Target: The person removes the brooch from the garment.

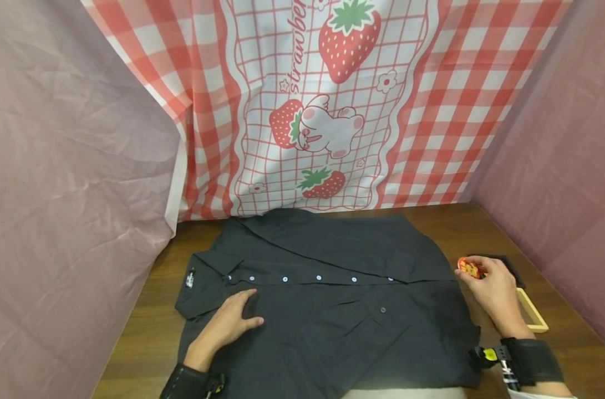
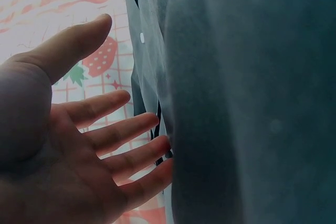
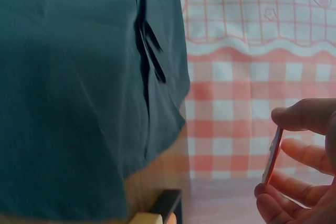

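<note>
A dark button-up shirt [image 1: 332, 332] lies spread on the table, its collar to the left and a row of pale buttons across the middle. Over its left part, close to the placket, is my left hand [image 1: 227, 321], fingers and thumb spread and holding nothing. In the left wrist view its fingertips overlap the edge of the shirt [image 2: 236, 103]. Beyond the shirt's right edge, my right hand [image 1: 497, 285] pinches a small flat, rounded red-and-yellow piece [image 1: 468, 268] between thumb and fingers. Seen edge-on in the right wrist view, this piece [image 3: 272, 156] is thin.
A yellow-rimmed tray [image 1: 543, 326] and a black tray [image 1: 514, 269] sit at the table's right, partly behind my right hand. A strawberry-print checked cloth [image 1: 322, 166] hangs along the back. Pinkish cloth walls [image 1: 72, 166] enclose both sides.
</note>
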The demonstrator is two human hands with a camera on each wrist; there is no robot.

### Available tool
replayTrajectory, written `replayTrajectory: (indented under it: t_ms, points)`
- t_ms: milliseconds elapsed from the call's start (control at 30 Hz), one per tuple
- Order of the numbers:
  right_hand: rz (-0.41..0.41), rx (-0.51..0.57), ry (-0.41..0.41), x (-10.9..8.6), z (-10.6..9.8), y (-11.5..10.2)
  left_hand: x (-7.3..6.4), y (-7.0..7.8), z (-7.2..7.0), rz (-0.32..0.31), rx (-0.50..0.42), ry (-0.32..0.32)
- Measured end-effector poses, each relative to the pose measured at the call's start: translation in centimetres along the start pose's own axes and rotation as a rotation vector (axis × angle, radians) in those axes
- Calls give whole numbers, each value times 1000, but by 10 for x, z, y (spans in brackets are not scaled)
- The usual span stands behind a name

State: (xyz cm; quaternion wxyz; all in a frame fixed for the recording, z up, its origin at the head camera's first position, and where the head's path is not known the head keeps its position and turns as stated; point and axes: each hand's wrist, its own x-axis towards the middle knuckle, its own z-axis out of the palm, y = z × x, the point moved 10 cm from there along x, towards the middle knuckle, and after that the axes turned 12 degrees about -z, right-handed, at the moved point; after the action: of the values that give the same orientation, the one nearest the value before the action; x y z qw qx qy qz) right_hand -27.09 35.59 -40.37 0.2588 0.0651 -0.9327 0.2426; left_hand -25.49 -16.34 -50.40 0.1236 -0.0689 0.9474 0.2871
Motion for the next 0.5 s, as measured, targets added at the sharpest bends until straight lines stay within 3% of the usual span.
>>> replayTrajectory:
  t_ms: [500]
  points:
    - [109, -68, -126, -9, -14, 37, -1, -1, 2, -8, -7, -7]
